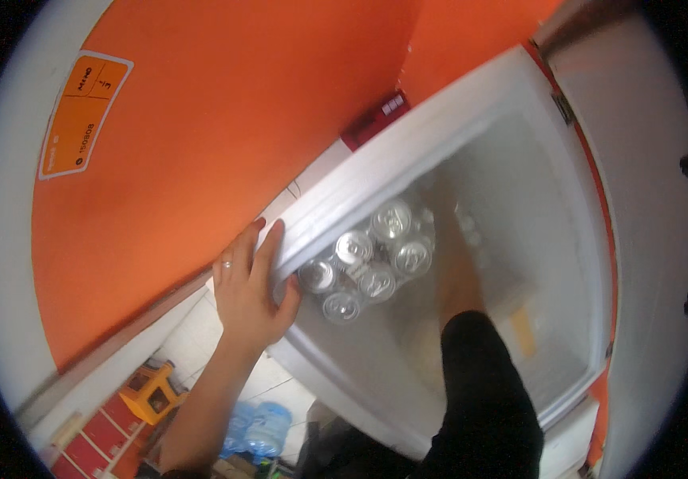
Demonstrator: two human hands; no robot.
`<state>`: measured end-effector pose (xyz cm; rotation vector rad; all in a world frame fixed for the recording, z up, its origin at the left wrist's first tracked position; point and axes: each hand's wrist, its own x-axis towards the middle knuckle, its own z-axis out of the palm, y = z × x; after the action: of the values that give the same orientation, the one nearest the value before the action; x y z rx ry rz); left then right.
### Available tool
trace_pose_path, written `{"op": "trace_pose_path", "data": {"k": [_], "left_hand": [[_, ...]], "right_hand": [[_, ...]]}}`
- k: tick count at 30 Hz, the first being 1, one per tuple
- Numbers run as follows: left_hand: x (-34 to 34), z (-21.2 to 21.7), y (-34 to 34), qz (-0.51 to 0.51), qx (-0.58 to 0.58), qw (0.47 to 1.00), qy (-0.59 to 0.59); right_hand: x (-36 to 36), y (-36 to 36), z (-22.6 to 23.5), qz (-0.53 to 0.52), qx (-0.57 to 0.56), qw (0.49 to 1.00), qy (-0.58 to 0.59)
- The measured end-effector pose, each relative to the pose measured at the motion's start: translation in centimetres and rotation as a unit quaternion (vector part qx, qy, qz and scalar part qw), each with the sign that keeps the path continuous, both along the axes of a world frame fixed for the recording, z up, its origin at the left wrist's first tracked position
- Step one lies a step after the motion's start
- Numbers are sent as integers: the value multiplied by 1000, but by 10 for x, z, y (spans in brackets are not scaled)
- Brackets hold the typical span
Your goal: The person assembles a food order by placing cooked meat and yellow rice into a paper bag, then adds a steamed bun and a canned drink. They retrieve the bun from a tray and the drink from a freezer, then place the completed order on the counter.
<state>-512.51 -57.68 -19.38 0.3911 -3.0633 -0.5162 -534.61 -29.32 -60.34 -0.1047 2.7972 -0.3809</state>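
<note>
My left hand (252,275) grips the rim of a white chest freezer (408,136), with the thumb on the inner side and a ring on one finger. My right arm (460,271), in a dark sleeve pushed up the forearm, reaches deep into the freezer. Its hand is lost in the dim, hazy interior, so the fingers cannot be made out. Beside that arm, on its left, stands a pack of several silver-topped drink cans (354,249) in clear plastic wrap. A yellowish piece (523,331) lies to the right of my sleeve, blurred by the haze.
An orange wall with an orange label (87,116) rises behind the freezer. The raised lid (639,199) is at the right. A dark red box (376,118) sits behind the rim. On the floor are blue water jugs (258,429) and a yellow object (151,393).
</note>
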Motion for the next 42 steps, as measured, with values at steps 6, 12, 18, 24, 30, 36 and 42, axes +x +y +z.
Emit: {"op": "trace_pose_path", "data": {"k": [6, 12, 18, 24, 30, 36, 42], "left_hand": [[0, 2, 3, 8, -18, 1000, -1], [2, -1, 6, 13, -39, 999, -3], [0, -3, 8, 10, -58, 998, -2], [2, -5, 7, 9, -37, 999, -8], [2, -5, 4, -6, -43, 999, -4], [7, -11, 1, -14, -41, 999, 32], [-5, 8, 12, -101, 60, 975, 186]], "right_hand": [[-13, 6, -55, -9, -7, 994, -110], [-24, 70, -44, -5, -191, 942, -276], [1, 113, 24, -137, -433, 857, -242], [16, 90, 78, -196, -442, 847, -220], [23, 64, 120, -272, -424, 844, -181], [64, 61, 236, -288, -497, 803, -158], [112, 61, 376, -170, -534, 797, -224]]}}
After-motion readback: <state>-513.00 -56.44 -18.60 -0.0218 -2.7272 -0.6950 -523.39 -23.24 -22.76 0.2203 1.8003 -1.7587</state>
